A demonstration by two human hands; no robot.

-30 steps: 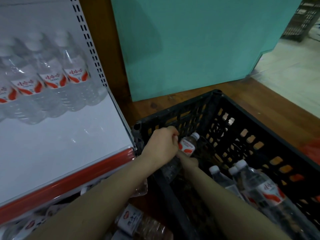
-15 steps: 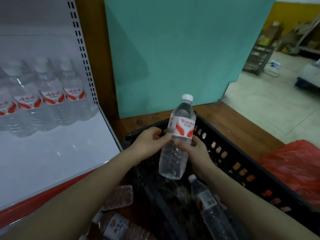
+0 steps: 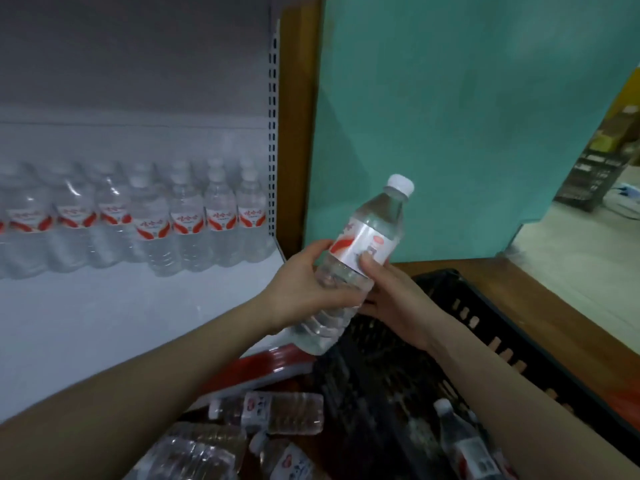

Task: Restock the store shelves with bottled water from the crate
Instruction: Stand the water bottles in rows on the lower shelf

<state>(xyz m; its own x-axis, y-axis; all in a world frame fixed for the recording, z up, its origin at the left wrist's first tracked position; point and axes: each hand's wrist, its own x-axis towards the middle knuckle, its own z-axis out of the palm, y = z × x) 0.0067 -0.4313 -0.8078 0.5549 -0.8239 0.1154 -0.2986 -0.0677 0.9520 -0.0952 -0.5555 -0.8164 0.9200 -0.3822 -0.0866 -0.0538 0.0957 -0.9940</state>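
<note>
We hold the bottle (image 3: 360,258) over the shelf's (image 3: 104,323) front right corner, beside the crate (image 3: 485,306). The left hand (image 3: 304,289) wraps its lower body and the right hand (image 3: 391,299) pinches the label (image 3: 363,244). Its cap (image 3: 400,184) tilts up-right, away from the shelf, and the left hand lies nearer.

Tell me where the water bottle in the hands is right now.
Centre of the head view: the bottle is gripped between the left hand and right hand, tilted, above the black crate and just right of the white shelf.
</note>
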